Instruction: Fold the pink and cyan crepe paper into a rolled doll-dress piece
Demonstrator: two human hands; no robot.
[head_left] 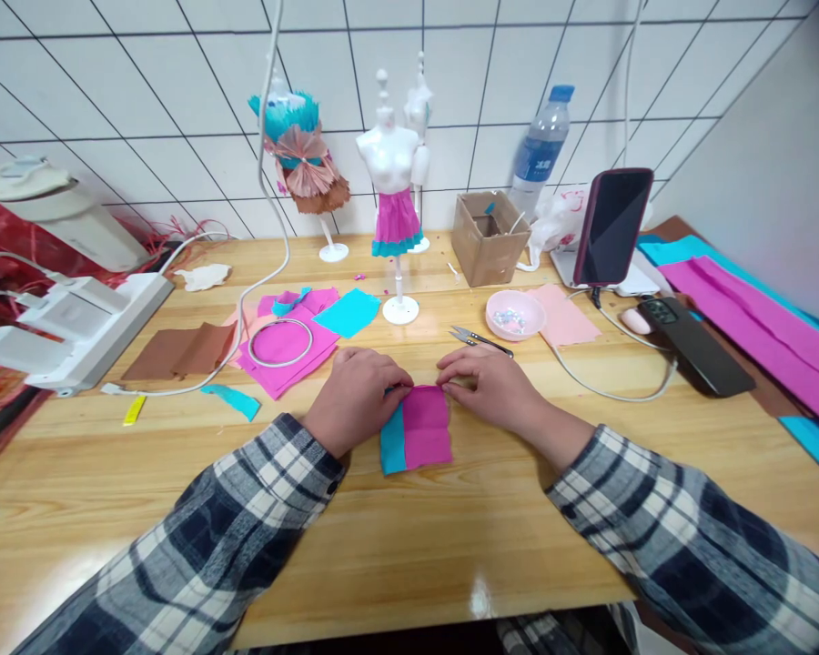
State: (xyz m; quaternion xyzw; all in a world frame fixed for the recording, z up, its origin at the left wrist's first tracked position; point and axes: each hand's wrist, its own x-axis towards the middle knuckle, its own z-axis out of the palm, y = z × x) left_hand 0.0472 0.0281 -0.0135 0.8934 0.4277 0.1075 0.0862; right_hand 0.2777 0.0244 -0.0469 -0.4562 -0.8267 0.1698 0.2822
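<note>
A small piece of crepe paper (pixel 429 429), magenta with a blue strip along its left side, lies on the wooden table in front of me. My left hand (pixel 363 398) pinches its upper left corner between thumb and fingers. At the upper right corner, my right hand (pixel 484 387) has its fingertips pressed together on the edge. Thread snips (pixel 481 342) lie just beyond my right hand. Behind the paper stands a white mini mannequin (pixel 386 164) wearing a magenta skirt (pixel 397 221) with a blue hem.
Magenta sheets (pixel 293 350) with a metal ring (pixel 251 350) lie left, near a white power strip (pixel 102 341). A pink bowl (pixel 515 316), cardboard box (pixel 488 246), propped phone (pixel 612 227) and black phone (pixel 700 350) stand or lie right. A white cable (pixel 263 282) crosses the left side.
</note>
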